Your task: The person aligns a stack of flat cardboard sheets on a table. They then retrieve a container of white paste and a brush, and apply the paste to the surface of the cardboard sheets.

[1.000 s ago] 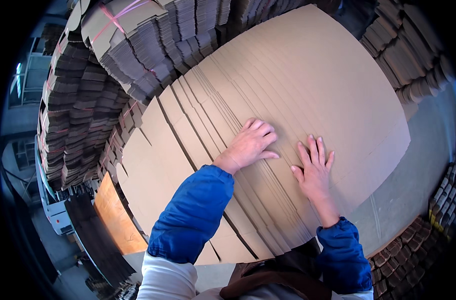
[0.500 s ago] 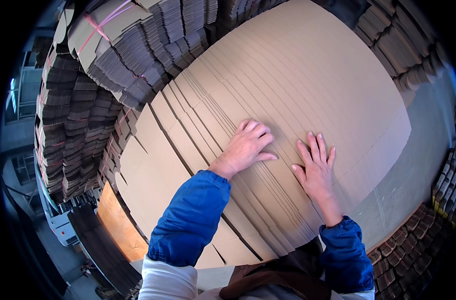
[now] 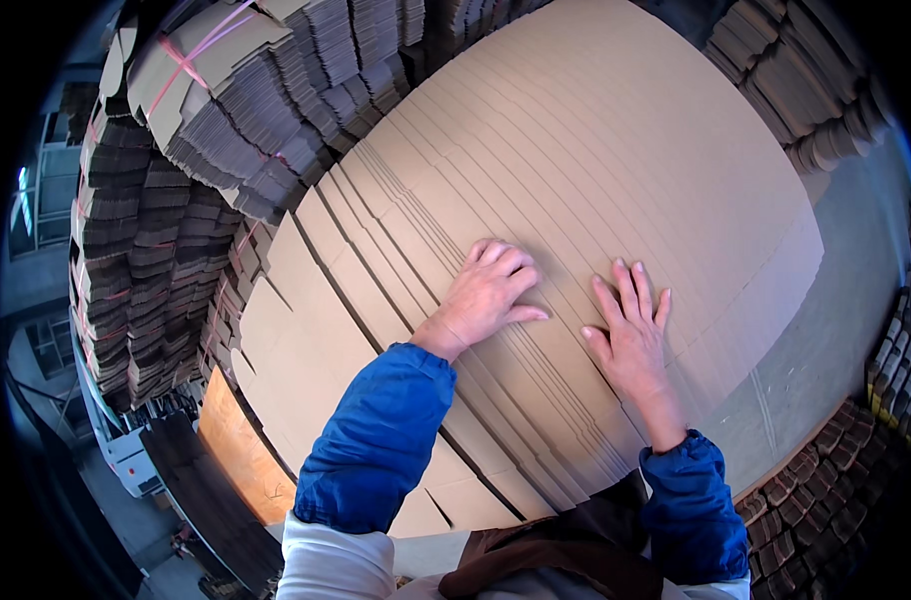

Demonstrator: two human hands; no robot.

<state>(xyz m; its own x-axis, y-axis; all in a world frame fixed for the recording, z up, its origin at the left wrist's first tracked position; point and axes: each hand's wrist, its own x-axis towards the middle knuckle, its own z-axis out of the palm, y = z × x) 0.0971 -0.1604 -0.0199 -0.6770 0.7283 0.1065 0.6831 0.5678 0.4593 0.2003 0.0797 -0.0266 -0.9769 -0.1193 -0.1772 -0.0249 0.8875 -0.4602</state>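
Note:
A wide fan of overlapping flat cardboard sheets (image 3: 676, 150) spreads before me, its edges stepped like shingles. Resting on its middle is my left hand (image 3: 491, 290), with bent fingers, fingertips turned down against the board and the thumb held apart. No object shows in its grasp. To its right, my right hand (image 3: 631, 335) lies flat on the sheets with fingers spread. Both forearms wear blue sleeve covers.
Tall stacks of cut cardboard (image 3: 151, 260) stand at the left, with a pink-strapped bundle (image 3: 226, 90) at the upper left. More stacked cardboard (image 3: 791, 80) is at the upper right, and further piles (image 3: 816, 500) lie at the lower right. A wooden board (image 3: 238, 450) is at the lower left.
My left hand has shifted very slightly left over the sheets. My right hand stays almost in the same place. The whole view has tilted a little.

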